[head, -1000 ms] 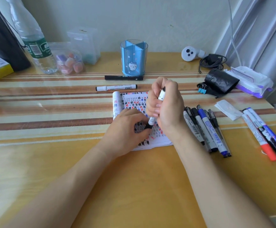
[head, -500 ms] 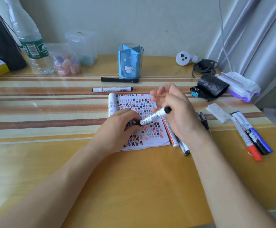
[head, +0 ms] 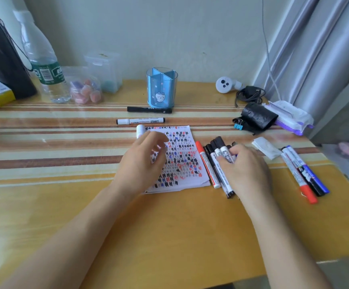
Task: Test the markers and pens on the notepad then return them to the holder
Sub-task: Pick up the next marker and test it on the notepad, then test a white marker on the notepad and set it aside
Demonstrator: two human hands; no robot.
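Little of the writing gives itself up to us. The black-capped marker (head: 224,152) has bold black letters on its white barrel, but we cannot read them. The white marker (head: 140,121) lying just above the notepad carries fine print and a barcode, too small to make out. The bottle (head: 44,65) at far left is clear plastic, and the white characters on its green label are illegible.

The notepad (head: 182,155) lies flat mid-table (head: 169,226), its top sheet crowded with small hash-like marks in black, red and blue, with leaves rolled back at its upper left. Behind it the holder (head: 162,88) stands upright, a round translucent blue cup split into compartments, with a cartoon cat face on its front. A black pen (head: 149,110) lies just before its base.

Our left hand (head: 142,163) hangs over the notepad, blurred, fingers loosely curled and holding nothing. Our right hand (head: 246,170) rests on the pile of markers (head: 213,170) just right of the notepad, fingers curled round the black-capped marker's barrel. Well to the right lie three markers (head: 303,174) side by side, capped red, black and blue. The tabletop is glossy striped wood.
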